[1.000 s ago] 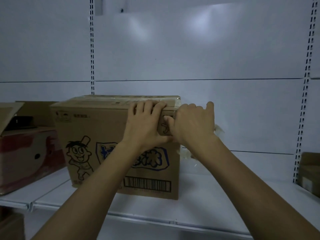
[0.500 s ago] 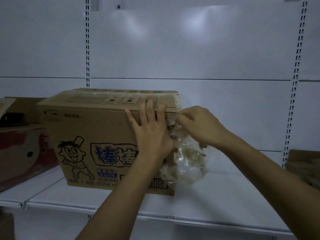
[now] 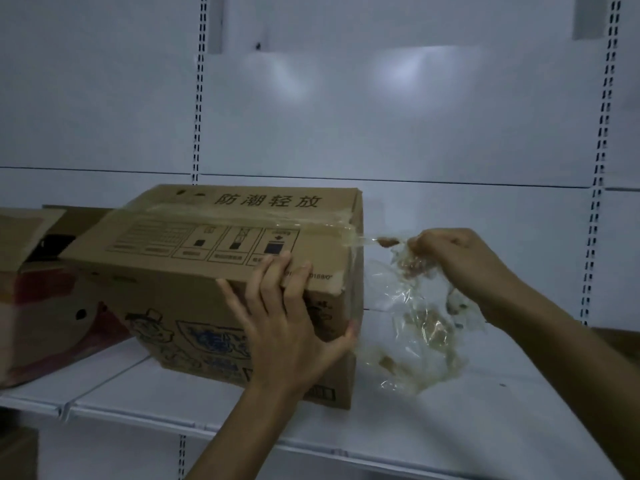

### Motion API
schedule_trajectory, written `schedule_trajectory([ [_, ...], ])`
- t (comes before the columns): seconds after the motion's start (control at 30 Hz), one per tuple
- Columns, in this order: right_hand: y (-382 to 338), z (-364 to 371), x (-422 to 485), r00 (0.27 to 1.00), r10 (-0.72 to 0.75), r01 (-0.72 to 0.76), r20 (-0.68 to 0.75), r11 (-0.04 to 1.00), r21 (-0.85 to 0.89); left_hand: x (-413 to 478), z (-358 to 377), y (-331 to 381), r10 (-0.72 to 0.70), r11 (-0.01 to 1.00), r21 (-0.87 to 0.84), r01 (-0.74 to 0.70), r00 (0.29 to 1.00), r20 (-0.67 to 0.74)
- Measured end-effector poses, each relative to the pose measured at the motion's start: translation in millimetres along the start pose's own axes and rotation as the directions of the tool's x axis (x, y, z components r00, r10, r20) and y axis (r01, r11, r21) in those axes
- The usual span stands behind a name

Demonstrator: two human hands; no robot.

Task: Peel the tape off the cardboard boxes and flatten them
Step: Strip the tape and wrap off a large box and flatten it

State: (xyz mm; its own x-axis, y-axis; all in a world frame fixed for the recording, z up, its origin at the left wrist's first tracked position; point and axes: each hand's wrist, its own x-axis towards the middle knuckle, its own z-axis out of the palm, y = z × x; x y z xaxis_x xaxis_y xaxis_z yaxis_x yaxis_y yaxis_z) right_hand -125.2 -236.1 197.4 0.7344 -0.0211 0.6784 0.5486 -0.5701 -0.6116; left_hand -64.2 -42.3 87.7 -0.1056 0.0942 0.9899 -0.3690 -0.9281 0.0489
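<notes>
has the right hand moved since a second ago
Yes. The right hand has pulled rightward off the box corner, toward the slotted upright, stretching clear tape behind it.

White metal shelf (image 3: 450,427), two panels; the seam runs front to back, down-left of the left hand (image 3: 287,323). The cardboard box (image 3: 173,289) in that grip sits on the right panel. Red-printed box (image 3: 45,323) on the left panel, well left of the grip. Tape (image 3: 415,323) hangs below the right hand (image 3: 464,261) pinch toward the shelf; contact unclear. Brown box (image 3: 620,344) right of it, mostly hidden.
</notes>
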Motion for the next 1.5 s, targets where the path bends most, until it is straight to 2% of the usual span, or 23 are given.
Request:
schedule_trajectory([
  [0.23,-23.6,30.1,31.3,0.980,-0.026,0.032,-0.196,0.999,0.029,-13.9,-19.3,-3.2,-0.028,0.999,-0.020,0.027,0.999,-0.026],
  [0.4,-51.5,39.7,63.8,0.929,-0.115,0.098,-0.351,0.993,-0.065,-4.6,-14.9,1.9,-0.037,0.999,-0.004,0.037,0.999,0.017],
  [0.47,-63.8,39.5,76.7,0.918,-0.142,0.120,-0.369,0.989,-0.081,0.0,-11.3,3.3,-0.034,0.999,0.003,0.034,0.999,0.042],
  [0.6,-80.8,34.3,101.3,0.909,-0.092,0.084,-0.406,0.996,-0.036,10.5,-3.0,6.9,-0.018,1.000,0.009,0.018,0.996,0.083],
  [0.73,-93.3,30.1,116.2,0.891,-0.097,0.087,-0.442,0.995,-0.044,11.3,3.2,8.2,-0.010,1.000,0.004,0.010,0.997,0.074],
  [0.8,-112.2,27.6,125.0,0.876,-0.108,0.120,-0.470,0.993,-0.006,9.2,3.6,9.7,0.004,1.000,-0.014,-0.003,0.998,0.057],
  [0.9,-158.9,28.7,135.5,0.853,-0.193,0.242,-0.485,0.969,0.039,10.0,2.7,19.3,0.057,0.997,-0.047,-0.054,0.997,0.059],
  [0.97,-185.2,40.6,133.4,0.838,-0.285,0.356,-0.465,0.932,0.072,10.0,3.8,28.8,0.085,0.995,-0.053,-0.080,0.993,0.085],
  [1.03,-191.9,63.2,122.4,0.850,-0.371,0.420,-0.375,0.906,0.057,11.0,5.6,36.2,0.089,0.996,-0.028,-0.086,0.989,0.121],
  [1.1,-177.3,85.6,111.8,0.896,-0.371,0.401,-0.243,0.912,0.086,9.6,7.9,36.1,0.052,0.998,0.021,-0.056,0.987,0.155],
  [1.2,-146.9,105.3,101.4,0.956,-0.276,0.292,-0.094,0.908,0.299,10.9,9.7,27.4,-0.014,0.997,0.080,-0.003,0.977,0.213],
  [1.23,-138.9,109.1,98.8,0.967,-0.245,0.252,-0.065,0.913,0.321,11.7,10.5,26.1,-0.026,0.996,0.085,0.007,0.973,0.230],
  [1.4,-106.8,130.3,83.1,0.953,-0.274,0.285,0.131,0.956,-0.074,19.3,6.7,20.8,0.020,1.000,-0.001,-0.021,0.963,0.270],
  [1.47,-95.7,132.5,84.3,0.953,-0.251,0.287,0.172,0.928,-0.237,23.6,-0.9,4.2,0.123,0.990,-0.101,-0.102,0.964,0.236],
  [1.5,-91.6,131.5,85.4,0.960,-0.231,0.266,0.159,0.930,-0.255,25.9,-6.3,-7.0,0.193,0.972,-0.171,-0.160,0.962,0.195],
])
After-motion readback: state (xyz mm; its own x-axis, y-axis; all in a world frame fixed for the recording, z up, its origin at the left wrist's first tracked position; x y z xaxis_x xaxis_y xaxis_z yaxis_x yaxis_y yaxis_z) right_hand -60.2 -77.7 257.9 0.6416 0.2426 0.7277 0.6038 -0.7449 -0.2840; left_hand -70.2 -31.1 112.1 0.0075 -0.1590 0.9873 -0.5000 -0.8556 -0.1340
